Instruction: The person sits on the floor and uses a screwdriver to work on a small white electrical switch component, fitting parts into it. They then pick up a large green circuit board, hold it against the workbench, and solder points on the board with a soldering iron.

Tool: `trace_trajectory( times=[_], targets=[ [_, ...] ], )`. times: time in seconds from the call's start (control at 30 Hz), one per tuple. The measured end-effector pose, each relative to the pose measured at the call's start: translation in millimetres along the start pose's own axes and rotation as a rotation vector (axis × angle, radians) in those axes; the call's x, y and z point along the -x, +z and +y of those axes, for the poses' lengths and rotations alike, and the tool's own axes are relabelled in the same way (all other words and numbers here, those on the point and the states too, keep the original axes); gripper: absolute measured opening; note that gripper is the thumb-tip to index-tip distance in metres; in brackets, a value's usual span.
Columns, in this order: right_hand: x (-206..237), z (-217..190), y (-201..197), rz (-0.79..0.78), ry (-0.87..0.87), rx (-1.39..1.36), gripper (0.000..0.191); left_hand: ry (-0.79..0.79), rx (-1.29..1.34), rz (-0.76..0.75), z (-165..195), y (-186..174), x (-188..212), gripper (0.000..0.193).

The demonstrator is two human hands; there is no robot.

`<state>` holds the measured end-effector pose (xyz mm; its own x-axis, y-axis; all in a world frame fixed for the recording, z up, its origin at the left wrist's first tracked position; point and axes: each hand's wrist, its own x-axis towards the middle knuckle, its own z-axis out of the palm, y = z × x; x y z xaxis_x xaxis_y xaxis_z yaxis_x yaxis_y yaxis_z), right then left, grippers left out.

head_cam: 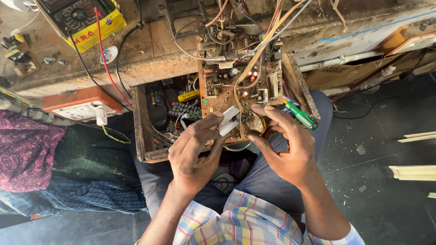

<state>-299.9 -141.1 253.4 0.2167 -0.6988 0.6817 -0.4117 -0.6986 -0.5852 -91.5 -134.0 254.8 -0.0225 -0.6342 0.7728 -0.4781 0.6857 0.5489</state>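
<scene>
Holding: the left hand (193,152) is pinching a small white plastic piece (228,120) between thumb and forefinger, fingers mostly curled, at the near edge of the brown circuit board (236,88).
Right hand: the right hand (288,149) is curling loosely around a rounded, coil-like part (253,122), fingertips touching it; whether it is gripping firmly I cannot tell.
Board: it is sitting just beyond both hands, tilted over an open wooden drawer (141,131), with its bundle of wires (263,41) running away from the hands.
Doing it well: I judge both hands should be keeping the board steady and working gently, not tugging the wires.
Right of the hands: one green-handled screwdriver (299,115) is lying just beside the right fingers.
Left of the hands: one orange-rimmed socket box (77,106).
Far left, beyond: one yellow multimeter (84,20) with one red lead (106,63).
</scene>
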Motion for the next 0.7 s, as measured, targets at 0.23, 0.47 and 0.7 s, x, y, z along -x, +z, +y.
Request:
trace_trajectory(
  times=[0.23,0.47,0.7],
  targets=[
    [0.5,1.6,0.0,0.0,0.005,-0.02,0.063,-0.003,0.038,0.004,-0.6,-0.3,0.8,0.033],
    [0.2,1.6,0.5,-0.003,-0.015,-0.021,0.062,-0.02,0.058,-0.017,-1.4,-0.4,0.0,0.033],
    [0.4,2.2,-0.9,-0.013,-0.02,-0.011,0.063,-0.022,0.017,-0.017,0.3,0.9,0.2,0.029]
  ],
)
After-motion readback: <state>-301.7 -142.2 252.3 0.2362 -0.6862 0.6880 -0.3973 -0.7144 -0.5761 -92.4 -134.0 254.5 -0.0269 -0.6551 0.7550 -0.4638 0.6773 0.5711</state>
